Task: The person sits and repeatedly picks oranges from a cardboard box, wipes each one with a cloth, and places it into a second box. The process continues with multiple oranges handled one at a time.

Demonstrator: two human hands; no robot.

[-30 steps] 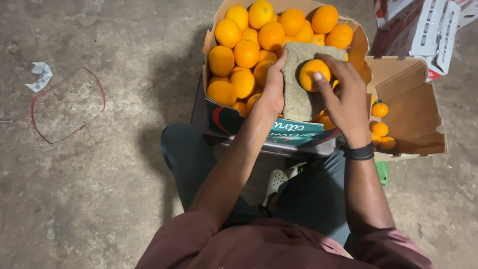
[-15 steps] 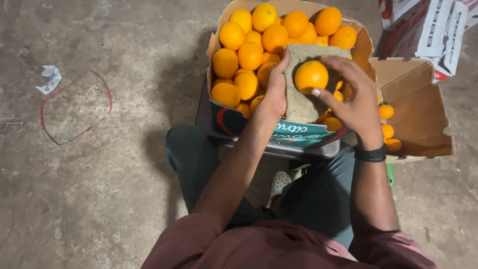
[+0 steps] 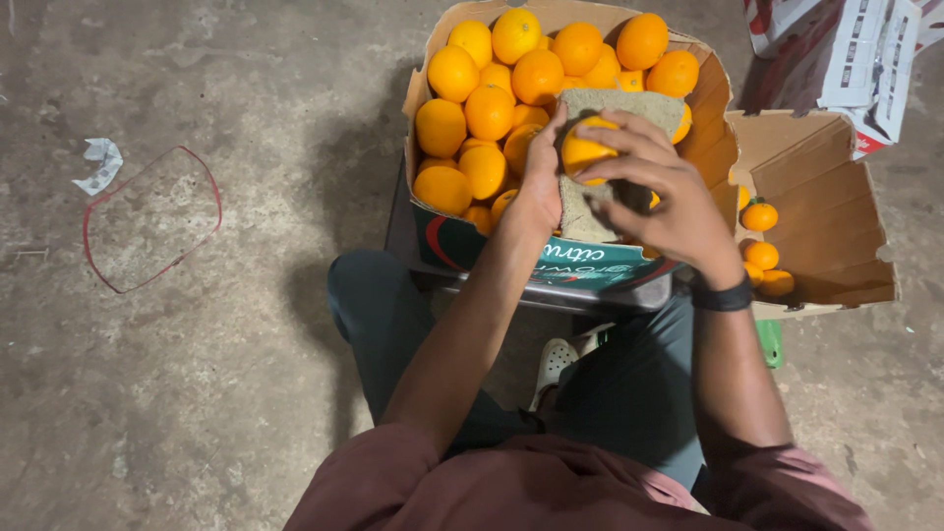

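Landmark: the full cardboard box of oranges, just in front of the person's knees.
Left hand: over the box's near right part, fingers closed on the left edge of a coarse tan cloth.
Orange: one, on the cloth, right of the left hand, directly under the right hand.
Right hand: nearer the orange, fingers curled around it from above; dark wristband.
Count: roughly fifteen oranges visible in the box; one cloth.
Second box: right of the landmark, open, four small oranges showing.
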